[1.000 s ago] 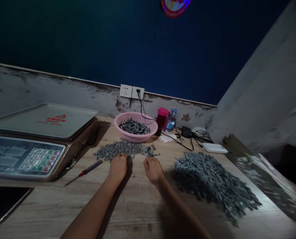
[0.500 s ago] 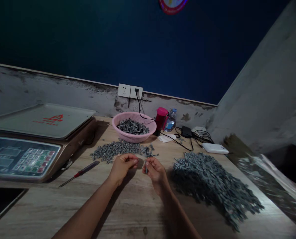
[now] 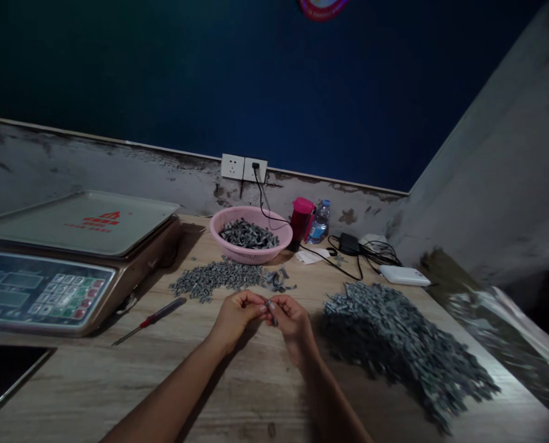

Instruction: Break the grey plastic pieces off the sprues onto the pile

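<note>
At the far lower left, a dark flat tablet (image 3: pixel 7 375) lies on the wooden table (image 3: pixel 85 369). Above it, at the left edge, stands a digital scale (image 3: pixel 71 264) with a pale tray and a keypad with colored keys. Just right of the scale lies a screwdriver (image 3: pixel 154 320) with a red handle, and its tip points to the lower left. In the middle, the left hand (image 3: pixel 235 318) and the right hand (image 3: pixel 293 323) come together above the table, and their fingers (image 3: pixel 260 301) are closed narrow and hold a small gray piece (image 3: pixel 271 311) between them. Just above the hands is a low scattered pile of gray pieces (image 3: pixel 214 280), and behind it stands a pink basket (image 3: pixel 251 212) with dark gray pieces inside. Further right, near the wall, are a magenta bottle (image 3: pixel 301 218), a water bottle (image 3: pixel 320 223), black cables and a white power bank (image 3: pixel 404 275). A large heap of gray pieces (image 3: pixel 408 351) lies at the lower right, beside the right hand but not touching it, and a clear plastic bag (image 3: pixel 500 332) is at the right edge
</note>
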`<state>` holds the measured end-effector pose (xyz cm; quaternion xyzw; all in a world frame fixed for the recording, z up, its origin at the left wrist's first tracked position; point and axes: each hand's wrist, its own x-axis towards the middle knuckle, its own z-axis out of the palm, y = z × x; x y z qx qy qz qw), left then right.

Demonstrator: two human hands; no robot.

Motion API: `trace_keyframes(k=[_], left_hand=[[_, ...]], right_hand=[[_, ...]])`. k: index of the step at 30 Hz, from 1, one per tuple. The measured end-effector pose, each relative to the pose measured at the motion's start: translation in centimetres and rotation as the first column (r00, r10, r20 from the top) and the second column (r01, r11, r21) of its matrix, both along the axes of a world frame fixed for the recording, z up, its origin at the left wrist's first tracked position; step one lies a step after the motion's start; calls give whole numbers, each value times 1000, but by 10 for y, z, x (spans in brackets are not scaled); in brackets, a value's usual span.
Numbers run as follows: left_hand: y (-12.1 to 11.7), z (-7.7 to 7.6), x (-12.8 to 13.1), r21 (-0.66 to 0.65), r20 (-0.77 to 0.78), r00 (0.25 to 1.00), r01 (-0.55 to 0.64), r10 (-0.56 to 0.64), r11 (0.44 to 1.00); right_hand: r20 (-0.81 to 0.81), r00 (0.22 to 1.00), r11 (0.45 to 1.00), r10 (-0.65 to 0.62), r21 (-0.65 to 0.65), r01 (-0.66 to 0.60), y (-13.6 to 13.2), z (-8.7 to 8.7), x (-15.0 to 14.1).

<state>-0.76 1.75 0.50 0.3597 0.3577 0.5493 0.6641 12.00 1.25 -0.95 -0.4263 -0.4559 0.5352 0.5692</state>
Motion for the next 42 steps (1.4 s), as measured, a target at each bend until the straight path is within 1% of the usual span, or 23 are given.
trace_keyframes(k=[4,7,10,12,14,16,18,21,24,26,30,32,35,38,42], left_hand=[[-3,4,1,-2,-9,1000,14,-14,1000],[-4,7,2,-15,-12,1000,23,-23,1000],[-5,8,2,11,-41,998,39,-38,999],[-5,7,2,21,-46,998,54,-53,998],[-4,6,2,11,-15,998,67,-67,998],[-4,5,1,-11,45,996,84,-83,996],[-3,3,1,-35,110,990,91,-87,995],[-3,4,0,-56,168,984,65,-54,996],[-5,8,1,-36,195,978,81,-73,996],[-6,10,2,-12,192,976,108,-104,994],[-8,13,2,13,166,980,107,-108,994],[-8,14,2,30,147,981,125,-128,992],[-7,13,0,58,90,988,123,-128,991],[-5,11,-3,118,22,993,114,-118,986],[-1,8,-7,188,-15,991,130,-129,974]], right_hand=[[44,999,999,-9,36,8,0,2,0],[107,993,995,-45,96,35,-1,2,0],[200,975,987,-98,149,69,-2,1,0],[217,972,986,-93,153,60,-2,2,0],[180,980,988,-83,141,57,-3,4,-1],[104,992,992,-65,112,53,-5,8,-1],[8,1000,998,-10,58,9,-7,13,-1],[-123,988,995,93,-27,-97,-11,18,-1],[-160,980,990,120,-56,-130,-13,19,-1],[-148,981,988,126,-67,-137,-13,19,-1],[-145,981,986,131,-87,-145,-13,18,0],[-152,979,984,134,-96,-149,-13,19,0],[-146,979,982,139,-108,-155,-13,18,0],[-138,981,980,138,-122,-155,-12,18,2],[-187,969,973,163,-129,-189,-13,21,3]])
